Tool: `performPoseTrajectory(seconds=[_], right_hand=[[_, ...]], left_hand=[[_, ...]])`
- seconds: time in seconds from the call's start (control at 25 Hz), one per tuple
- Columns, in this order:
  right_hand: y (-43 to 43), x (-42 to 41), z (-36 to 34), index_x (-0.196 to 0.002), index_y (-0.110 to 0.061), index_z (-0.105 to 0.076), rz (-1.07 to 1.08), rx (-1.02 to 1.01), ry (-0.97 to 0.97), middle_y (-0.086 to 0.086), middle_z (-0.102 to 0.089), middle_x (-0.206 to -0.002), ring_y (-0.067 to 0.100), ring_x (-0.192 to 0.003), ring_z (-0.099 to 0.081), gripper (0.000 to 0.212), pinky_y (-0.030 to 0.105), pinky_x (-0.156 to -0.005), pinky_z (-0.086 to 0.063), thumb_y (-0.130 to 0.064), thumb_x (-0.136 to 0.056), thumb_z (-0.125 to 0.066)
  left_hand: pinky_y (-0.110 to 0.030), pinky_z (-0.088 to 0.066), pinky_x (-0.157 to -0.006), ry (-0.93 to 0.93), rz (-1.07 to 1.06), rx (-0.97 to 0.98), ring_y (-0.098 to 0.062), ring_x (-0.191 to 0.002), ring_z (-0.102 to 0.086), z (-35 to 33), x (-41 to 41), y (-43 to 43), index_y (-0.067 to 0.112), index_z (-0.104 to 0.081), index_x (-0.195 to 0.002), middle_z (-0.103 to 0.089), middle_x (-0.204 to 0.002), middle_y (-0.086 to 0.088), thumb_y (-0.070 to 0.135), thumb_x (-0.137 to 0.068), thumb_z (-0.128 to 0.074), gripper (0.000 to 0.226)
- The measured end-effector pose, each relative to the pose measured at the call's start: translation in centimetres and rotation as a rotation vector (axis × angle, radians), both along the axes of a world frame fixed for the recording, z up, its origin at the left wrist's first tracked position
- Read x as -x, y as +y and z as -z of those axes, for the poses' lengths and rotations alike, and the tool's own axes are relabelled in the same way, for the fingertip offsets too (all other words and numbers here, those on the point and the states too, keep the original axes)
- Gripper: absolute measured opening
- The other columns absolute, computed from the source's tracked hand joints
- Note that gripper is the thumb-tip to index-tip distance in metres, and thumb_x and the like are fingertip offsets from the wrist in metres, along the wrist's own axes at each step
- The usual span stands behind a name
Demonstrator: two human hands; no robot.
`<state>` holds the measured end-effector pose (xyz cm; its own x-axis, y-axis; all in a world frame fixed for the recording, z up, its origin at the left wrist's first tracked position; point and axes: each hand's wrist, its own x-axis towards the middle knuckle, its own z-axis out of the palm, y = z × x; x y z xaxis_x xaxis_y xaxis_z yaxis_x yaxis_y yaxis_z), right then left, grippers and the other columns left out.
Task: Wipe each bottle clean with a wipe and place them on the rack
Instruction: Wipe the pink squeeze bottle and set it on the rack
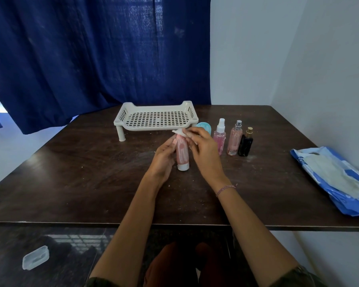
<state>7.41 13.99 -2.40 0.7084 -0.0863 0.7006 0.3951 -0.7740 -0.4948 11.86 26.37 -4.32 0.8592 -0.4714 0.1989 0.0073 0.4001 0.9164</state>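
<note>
A pink tube with a white cap point(182, 155) stands cap-down on the dark table, in front of the cream plastic rack point(131, 126). My left hand point(164, 157) grips the tube from its left side. My right hand point(202, 149) pinches a white wipe point(179, 132) against the tube's top end. The rack holds nothing. To the right stand a pink spray bottle point(219, 137), a taller pink spray bottle point(234, 139) and a dark bottle with a gold cap point(245, 142). A light blue container point(205, 127) is partly hidden behind my right hand.
A blue pack of wipes point(332, 179) lies open at the table's right edge, by the white wall. A dark blue curtain point(91, 59) hangs behind the table. A clear plastic box point(35, 257) lies on the floor at lower left.
</note>
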Motion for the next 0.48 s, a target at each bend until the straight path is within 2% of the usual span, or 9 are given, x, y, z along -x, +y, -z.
performPoseTrajectory(seconds=[0.08, 0.2, 0.32, 0.48], right_hand=[[0.3, -0.1, 0.0, -0.124, -0.003, -0.057, 0.041, -0.029, -0.007, 0.011, -0.056, -0.126, 0.015, -0.119, -0.049, 0.034, 0.017, -0.105, -0.035, 0.001, -0.090, -0.055], [0.9, 0.6, 0.5, -0.125, -0.003, -0.056, 0.004, 0.044, -0.064, 0.012, -0.055, -0.125, 0.009, -0.118, -0.043, 0.039, 0.007, -0.105, -0.027, 0.003, -0.087, -0.056], [0.7, 1.0, 0.6, -0.123, -0.004, -0.058, -0.047, 0.189, -0.133, 0.014, -0.056, -0.122, 0.013, -0.118, -0.045, 0.038, 0.014, -0.107, -0.027, 0.003, -0.085, -0.059], [0.7, 0.6, 0.5, -0.124, -0.004, -0.058, 0.029, 0.038, -0.105, 0.014, -0.056, -0.123, 0.014, -0.118, -0.046, 0.037, 0.015, -0.104, -0.033, 0.002, -0.087, -0.057]], left_hand=[[-0.042, -0.041, -0.103, 0.013, 0.024, 0.011, -0.025, -0.122, -0.051, 0.1, -0.1, 0.0, 0.016, -0.049, -0.131, -0.057, -0.130, -0.010, 0.012, -0.100, -0.030, 0.037], [-0.042, -0.042, -0.101, 0.004, 0.036, 0.021, -0.020, -0.115, -0.056, 0.2, -0.2, 0.2, 0.016, -0.052, -0.129, -0.060, -0.125, -0.007, 0.013, -0.100, -0.032, 0.036], [-0.043, -0.042, -0.100, 0.010, 0.021, 0.033, -0.018, -0.109, -0.059, 0.3, -0.1, 0.2, 0.016, -0.056, -0.122, -0.063, -0.118, -0.006, 0.014, -0.100, -0.033, 0.032], [-0.043, -0.041, -0.102, -0.022, 0.064, 0.008, -0.022, -0.117, -0.055, 0.2, 0.0, 0.1, 0.011, -0.048, -0.133, -0.058, -0.128, -0.010, 0.016, -0.100, -0.033, 0.037]])
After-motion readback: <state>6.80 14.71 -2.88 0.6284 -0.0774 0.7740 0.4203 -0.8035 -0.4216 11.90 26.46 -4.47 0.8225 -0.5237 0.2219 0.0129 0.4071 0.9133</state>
